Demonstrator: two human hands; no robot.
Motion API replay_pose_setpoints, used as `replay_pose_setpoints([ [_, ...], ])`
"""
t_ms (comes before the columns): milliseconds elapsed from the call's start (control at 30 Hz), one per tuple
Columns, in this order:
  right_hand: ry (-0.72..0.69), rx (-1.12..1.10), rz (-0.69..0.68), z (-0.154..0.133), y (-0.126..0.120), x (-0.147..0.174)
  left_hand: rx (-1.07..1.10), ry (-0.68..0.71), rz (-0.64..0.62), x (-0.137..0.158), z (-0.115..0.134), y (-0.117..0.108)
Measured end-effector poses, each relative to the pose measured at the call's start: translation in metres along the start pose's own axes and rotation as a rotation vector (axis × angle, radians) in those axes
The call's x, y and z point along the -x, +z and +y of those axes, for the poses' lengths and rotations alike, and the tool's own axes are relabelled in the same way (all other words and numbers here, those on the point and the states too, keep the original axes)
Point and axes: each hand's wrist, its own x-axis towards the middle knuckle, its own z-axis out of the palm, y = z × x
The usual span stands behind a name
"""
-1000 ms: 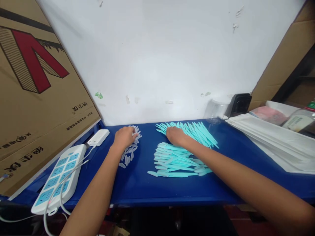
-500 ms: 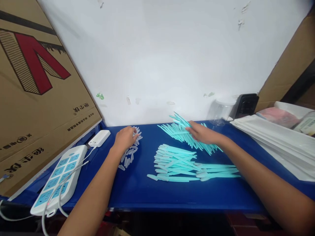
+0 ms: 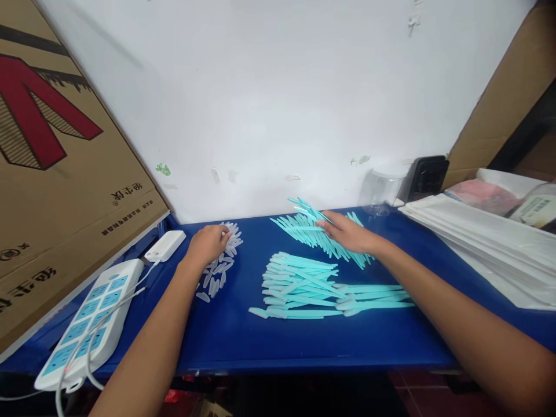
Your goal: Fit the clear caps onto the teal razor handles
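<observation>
My right hand is closed round a small bunch of teal eyebrow razors, whose ends fan out to the upper left. Beneath it, on the blue table, lies a heap of more teal razors. Nearer to me is a second pile of teal razors with pale, clear-looking covers at their ends. My left hand is at a scatter of small clear plastic caps, its fingertips pinched together over them. What sits between those fingertips is too small to make out.
A white power strip with cables and a white adapter lie at the left, before a large cardboard box. At the back right stands a clear jar beside a black object. White bags are stacked at the right.
The whole view has shifted slightly, so things appear farther left. My left hand has drawn its fingers together at the caps. My right hand still holds its bunch of razors, a little lower over the heap.
</observation>
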Motion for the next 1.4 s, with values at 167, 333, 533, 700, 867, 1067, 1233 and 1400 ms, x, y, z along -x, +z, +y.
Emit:
replay_pose_setpoints([
  [167, -0.026, 0.05, 0.0, -0.007, 0.005, 0.004, -0.003, -0.007, 0.003, 0.0, -0.001, 0.0],
  [333, -0.017, 0.084, 0.011, -0.007, 0.01, 0.003, 0.086, 0.04, -0.047, -0.002, -0.01, 0.001],
  [533, -0.024, 0.116, 0.039, -0.011, 0.01, 0.003, 0.206, 0.111, -0.076, -0.007, -0.017, 0.007],
  [700, -0.057, 0.151, 0.066, -0.008, 0.014, 0.003, 0.222, 0.154, -0.045, -0.01, -0.009, 0.019],
  [867, -0.083, 0.154, 0.062, -0.005, 0.019, 0.002, 0.307, 0.171, -0.058, -0.01, 0.003, 0.027],
  [1067, -0.08, 0.13, 0.059, -0.008, 0.019, 0.002, 0.325, 0.305, 0.023, -0.006, 0.012, 0.029],
  [1233, -0.085, 0.122, 0.058, -0.009, 0.02, 0.003, 0.441, 0.316, 0.045, -0.002, 0.025, 0.028],
  [1400, -0.115, 0.137, 0.064, -0.013, 0.02, 0.005, 0.886, 0.232, -0.054, 0.001, 0.047, 0.02],
])
